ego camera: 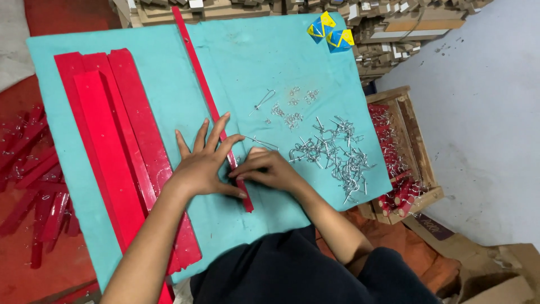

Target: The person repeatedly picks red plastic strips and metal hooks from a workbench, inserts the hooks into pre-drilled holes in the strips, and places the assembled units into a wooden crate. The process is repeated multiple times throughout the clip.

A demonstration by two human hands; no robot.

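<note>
Head cam, looking down on a teal cloth (315,73) spread as a work surface. L hand (205,163) lies flat, fingers spread, palm down, pressing on a thin red strip (203,90) that runs diagonally from the top edge of the cloth down to just below the hands; not closed round it, just pinning it. R hand (270,169) sits right beside the L one, touching the same strip at its lower part, fingers curled in a pinch at the strip's edge; whatever it pinches is too small to make out, so can't tell if it grips a part or just the strip. Just right of the R hand is a loose pile of metal hooks (334,152), w/ a few small metal rings (292,110) scattered above, nearer the cloth's middle. On the L side of the cloth, a stack of wider red strips (121,141) lies parallel-ish, well apart from the thin one. Top R corner: two small blue-yellow boxes (331,32). Off the cloth's R edge, a wooden crate (413,135) holding red pieces w/ metal fittings. More red strips (31,169) on the floor at far L. Cardboard stacks (394,34) along the top.
</note>
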